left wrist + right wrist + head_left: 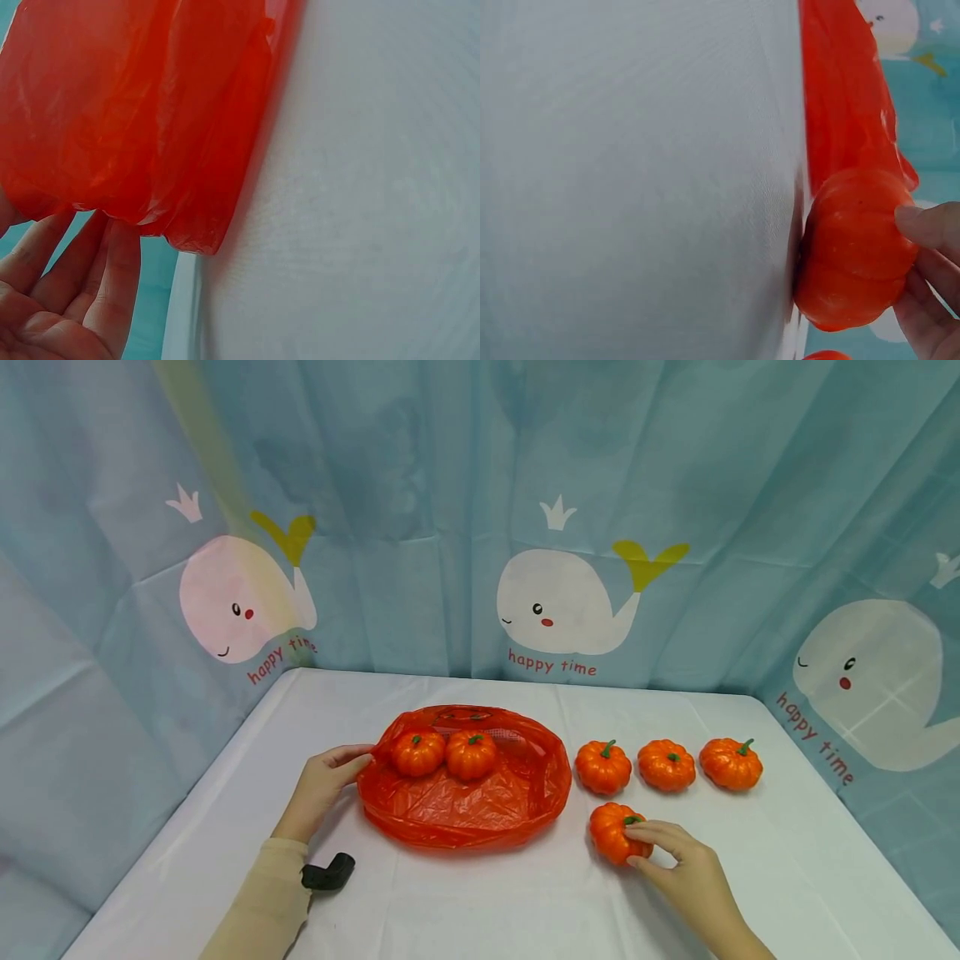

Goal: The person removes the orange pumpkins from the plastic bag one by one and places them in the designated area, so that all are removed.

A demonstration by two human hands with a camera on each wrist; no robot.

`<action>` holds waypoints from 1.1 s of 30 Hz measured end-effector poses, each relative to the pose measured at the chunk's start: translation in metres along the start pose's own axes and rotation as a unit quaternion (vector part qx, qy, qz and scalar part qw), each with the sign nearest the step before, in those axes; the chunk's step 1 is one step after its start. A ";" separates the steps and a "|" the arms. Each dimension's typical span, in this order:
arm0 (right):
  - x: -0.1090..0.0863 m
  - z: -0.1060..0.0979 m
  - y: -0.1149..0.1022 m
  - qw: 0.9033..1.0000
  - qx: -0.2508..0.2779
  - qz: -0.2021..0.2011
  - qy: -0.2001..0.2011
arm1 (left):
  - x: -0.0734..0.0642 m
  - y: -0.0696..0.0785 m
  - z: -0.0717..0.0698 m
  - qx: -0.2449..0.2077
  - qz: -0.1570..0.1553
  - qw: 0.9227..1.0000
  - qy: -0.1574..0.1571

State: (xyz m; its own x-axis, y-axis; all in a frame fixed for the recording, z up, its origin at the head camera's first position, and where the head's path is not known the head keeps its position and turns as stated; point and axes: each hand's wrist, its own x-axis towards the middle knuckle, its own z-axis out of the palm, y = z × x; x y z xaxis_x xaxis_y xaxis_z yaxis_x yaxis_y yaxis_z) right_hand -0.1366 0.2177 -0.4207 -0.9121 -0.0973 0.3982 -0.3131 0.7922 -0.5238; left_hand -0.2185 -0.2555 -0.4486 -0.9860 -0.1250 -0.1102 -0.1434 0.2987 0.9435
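An open red plastic bag (465,822) lies spread on the white table with its rim rolled outward. Two small orange pumpkins, one on the left (418,753) and one beside it (471,755), sit inside. My left hand (327,785) pinches the bag's left rim; in the left wrist view its fingers (116,285) reach behind the red film. To the right of the bag, my right hand (686,868) grips another pumpkin (613,833) between thumb and fingers. In the right wrist view that pumpkin (855,251) appears at table level, the bag (847,97) beyond it.
Three more pumpkins stand in a row right of the bag: a near-left one (603,768), a middle one (666,766) and a right one (731,764). A black device (328,872) sits at the left wrist. A whale-print curtain (420,610) hangs behind the table (465,902).
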 end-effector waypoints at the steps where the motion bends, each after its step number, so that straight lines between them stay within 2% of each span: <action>1: 0.000 0.000 0.000 1.000 0.003 -0.001 0.005 | 0.000 0.000 0.000 -0.001 -0.001 1.000 0.000; 11: -0.003 0.000 0.004 0.999 0.010 -0.006 0.034 | 0.001 0.000 0.001 0.002 -0.003 1.000 0.005; 20: -0.005 -0.004 0.002 0.999 0.008 0.048 0.015 | 0.001 -0.001 0.001 -0.005 -0.004 1.000 0.002; 27: -0.005 -0.007 0.003 0.998 0.008 0.058 0.013 | 0.002 -0.002 0.001 -0.007 -0.008 1.000 0.002; 33: -0.005 -0.011 0.000 0.996 0.013 0.084 0.016 | 0.002 -0.002 0.000 -0.003 -0.006 1.000 0.003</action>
State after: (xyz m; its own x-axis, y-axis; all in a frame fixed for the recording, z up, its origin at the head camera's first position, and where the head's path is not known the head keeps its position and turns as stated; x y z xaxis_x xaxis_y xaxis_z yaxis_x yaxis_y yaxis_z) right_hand -0.1293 0.2250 -0.4140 -0.9437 0.0549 0.3262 -0.1634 0.7801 -0.6040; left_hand -0.2199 -0.2561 -0.4511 -0.9838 -0.1338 -0.1195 -0.1543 0.2918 0.9439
